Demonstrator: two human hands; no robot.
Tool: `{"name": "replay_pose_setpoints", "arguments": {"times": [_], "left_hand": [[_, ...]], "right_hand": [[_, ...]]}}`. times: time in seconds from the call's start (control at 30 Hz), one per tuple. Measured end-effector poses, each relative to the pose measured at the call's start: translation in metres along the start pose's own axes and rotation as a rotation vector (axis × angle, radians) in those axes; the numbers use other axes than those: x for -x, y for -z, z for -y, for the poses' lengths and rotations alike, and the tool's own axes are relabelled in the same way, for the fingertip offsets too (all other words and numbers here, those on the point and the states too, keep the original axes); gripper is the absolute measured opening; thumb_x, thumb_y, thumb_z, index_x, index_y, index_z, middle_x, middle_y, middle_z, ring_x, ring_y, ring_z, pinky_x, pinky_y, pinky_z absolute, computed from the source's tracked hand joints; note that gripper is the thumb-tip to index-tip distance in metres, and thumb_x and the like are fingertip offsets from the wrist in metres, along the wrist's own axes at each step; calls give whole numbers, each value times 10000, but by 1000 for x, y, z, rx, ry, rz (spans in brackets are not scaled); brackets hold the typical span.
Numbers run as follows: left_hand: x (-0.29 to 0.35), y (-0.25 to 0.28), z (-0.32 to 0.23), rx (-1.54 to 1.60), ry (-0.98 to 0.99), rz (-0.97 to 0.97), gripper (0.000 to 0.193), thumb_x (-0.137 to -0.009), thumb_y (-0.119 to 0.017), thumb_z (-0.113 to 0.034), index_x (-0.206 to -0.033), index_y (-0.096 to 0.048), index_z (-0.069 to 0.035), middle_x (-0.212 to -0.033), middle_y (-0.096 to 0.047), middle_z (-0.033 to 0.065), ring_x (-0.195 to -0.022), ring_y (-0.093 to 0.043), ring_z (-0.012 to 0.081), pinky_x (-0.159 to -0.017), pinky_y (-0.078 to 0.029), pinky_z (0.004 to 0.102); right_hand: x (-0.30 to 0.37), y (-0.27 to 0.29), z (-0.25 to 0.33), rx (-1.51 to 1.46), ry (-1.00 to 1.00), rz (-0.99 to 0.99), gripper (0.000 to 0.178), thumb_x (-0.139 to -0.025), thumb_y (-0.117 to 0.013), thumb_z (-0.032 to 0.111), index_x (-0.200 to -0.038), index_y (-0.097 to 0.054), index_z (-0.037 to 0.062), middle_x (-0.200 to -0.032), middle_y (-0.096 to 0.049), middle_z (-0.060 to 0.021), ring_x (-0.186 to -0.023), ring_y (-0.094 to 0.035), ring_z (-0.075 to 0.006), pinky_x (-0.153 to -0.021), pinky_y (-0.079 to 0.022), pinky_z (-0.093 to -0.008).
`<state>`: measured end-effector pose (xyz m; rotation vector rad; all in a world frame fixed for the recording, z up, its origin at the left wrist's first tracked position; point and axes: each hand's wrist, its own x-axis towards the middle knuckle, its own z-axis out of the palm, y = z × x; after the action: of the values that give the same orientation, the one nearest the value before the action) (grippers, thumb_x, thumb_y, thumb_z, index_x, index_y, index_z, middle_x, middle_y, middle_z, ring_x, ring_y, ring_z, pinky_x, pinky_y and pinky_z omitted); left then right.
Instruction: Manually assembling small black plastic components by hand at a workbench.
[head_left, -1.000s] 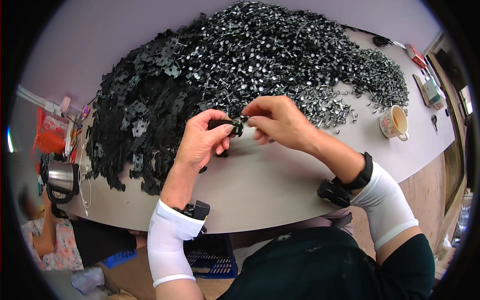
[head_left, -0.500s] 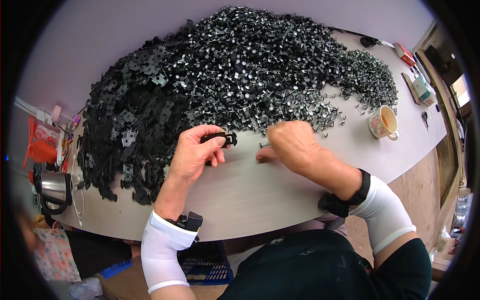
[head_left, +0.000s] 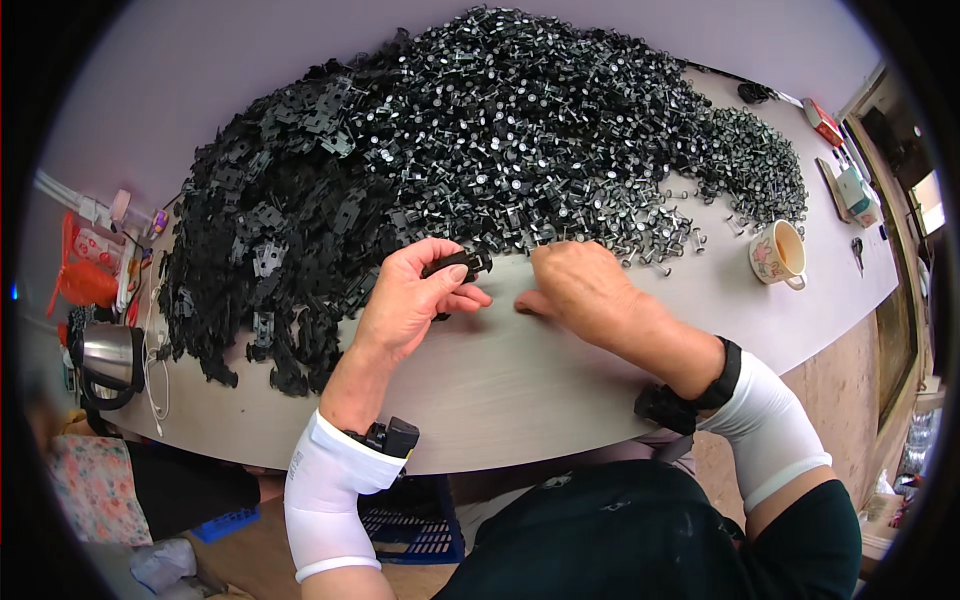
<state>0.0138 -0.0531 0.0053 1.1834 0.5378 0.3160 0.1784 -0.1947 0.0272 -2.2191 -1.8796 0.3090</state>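
My left hand (head_left: 415, 295) pinches a black plastic chassis-like piece (head_left: 470, 264) between thumb and fingers, above the table just in front of the heaps. To its right, my right hand (head_left: 580, 283) is curled with its knuckles up, at the near fringe of a big heap of small wheel pairs on metal axles (head_left: 520, 130). Its fingertips are mostly out of sight, so what they grip does not show. A second heap, of flat black plastic pieces (head_left: 270, 220), lies to the left of my left hand.
A mug of brownish drink (head_left: 777, 254) stands on the table (head_left: 500, 400) at the right. Beyond it are scissors (head_left: 857, 252) and small boxes (head_left: 857, 195). A metal kettle (head_left: 108, 358) and white cable (head_left: 158, 390) sit at the left. Another person's patterned clothing (head_left: 95, 490) shows lower left.
My left hand has shifted right with the black piece, closer to my right hand. A wheel pair that showed by my right thumb is no longer visible there. The view has shifted slightly.
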Motion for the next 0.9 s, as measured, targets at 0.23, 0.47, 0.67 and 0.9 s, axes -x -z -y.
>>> {"name": "replay_pose_setpoints", "arguments": {"times": [0.23, 0.47, 0.67, 0.9], "left_hand": [[1, -3, -5, 15, -1, -6, 146, -910, -543, -17, -1043, -557, 41, -946, -626, 123, -781, -689, 241, -642, -576, 260], [-1, 0, -1, -17, 48, 36, 154, -910, -550, -29, -1038, -557, 56, -858, -636, 145, -679, -685, 234, -556, -566, 255], [-2, -4, 2, -10, 66, 35, 160, -909, -570, -59, -1031, -567, 44, -773, -639, 126, -543, -645, 191, -439, -513, 234], [2, 1, -4, 41, 52, 100, 191, -912, -577, -84, -1046, -573, 53, -725, -636, 121, -442, -560, 126, -356, -396, 194]], "right_hand": [[14, 0, -17, -143, 67, -16, 309, -669, -777, 152, -817, -581, -34, -851, -564, -178, -797, -588, -366, -696, -493, -418], [11, 4, -23, -253, 212, -138, 275, -685, -728, 30, -921, -607, -42, -850, -563, -155, -741, -604, -326, -636, -506, -382], [-16, -12, 0, -463, 308, -385, 298, -684, -702, -39, -964, -600, -31, -831, -562, -134, -692, -609, -267, -578, -505, -337], [-19, -14, -3, -496, 343, -399, 330, -642, -721, -28, -949, -598, -14, -866, -574, -140, -773, -611, -344, -640, -517, -394]]}}
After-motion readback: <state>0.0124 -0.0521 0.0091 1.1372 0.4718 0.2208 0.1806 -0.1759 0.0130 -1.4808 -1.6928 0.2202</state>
